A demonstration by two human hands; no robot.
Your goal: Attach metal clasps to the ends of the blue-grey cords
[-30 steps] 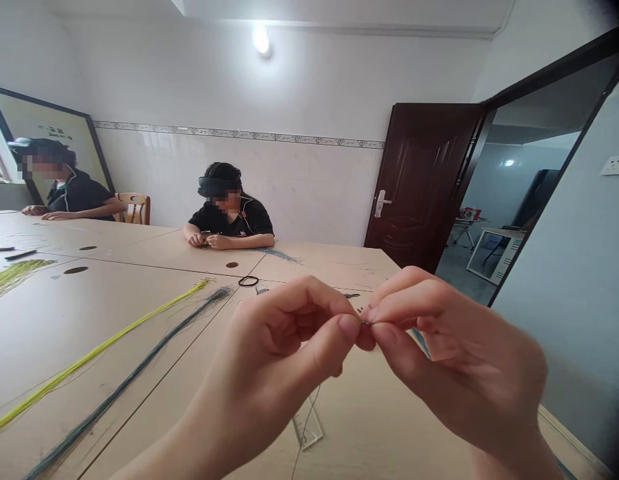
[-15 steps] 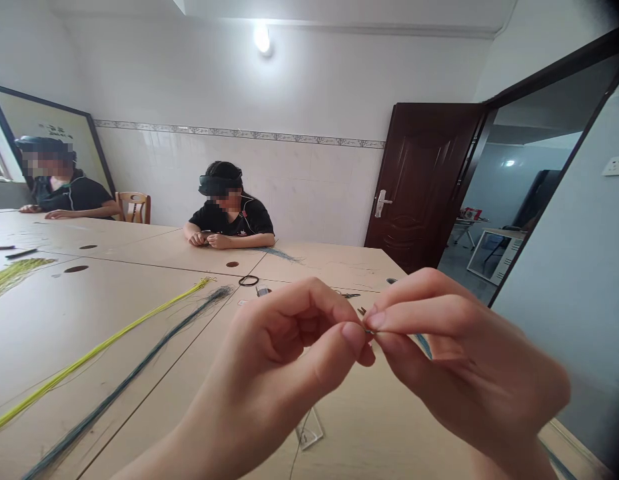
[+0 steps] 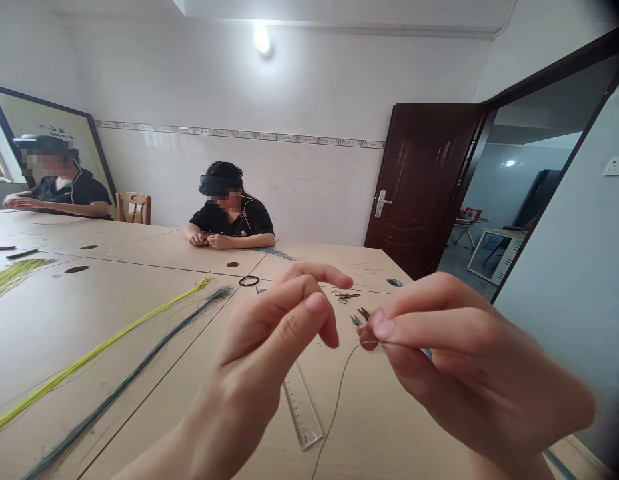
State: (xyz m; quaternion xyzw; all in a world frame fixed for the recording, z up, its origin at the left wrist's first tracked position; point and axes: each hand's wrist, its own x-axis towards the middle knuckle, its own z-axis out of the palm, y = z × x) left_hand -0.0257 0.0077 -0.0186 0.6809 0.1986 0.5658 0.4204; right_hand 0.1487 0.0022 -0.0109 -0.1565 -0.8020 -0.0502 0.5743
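Pinched between the thumb and index finger of my right hand (image 3: 479, 360) is a thin grey-green cord (image 3: 341, 383). Its short bluish end shows at the fingertips, and the rest curves down past the bottom edge. My left hand (image 3: 274, 347) hovers just to the left, apart from the cord, its fingers loosely bent and holding nothing. Below the hands, a clear ruler (image 3: 303, 413) lies on the table, partly covered by my left hand. Small scissors (image 3: 345, 296) rest beyond the gap between the hands, and pointed metal tips (image 3: 358, 321) show beside my right fingertips.
A yellow strand bundle (image 3: 104, 343) and a blue-grey strand bundle (image 3: 149, 360) stretch across the table at left. A black ring (image 3: 248, 281) and a dark roll (image 3: 394, 283) lie farther back. Two people (image 3: 232, 217) sit across the table. A brown door (image 3: 424, 180) stands open.
My left hand has let go and drawn back to the left, its fingers loosening. My right hand keeps its pinch, and more cord and ruler show. The person at far left has raised their hands.
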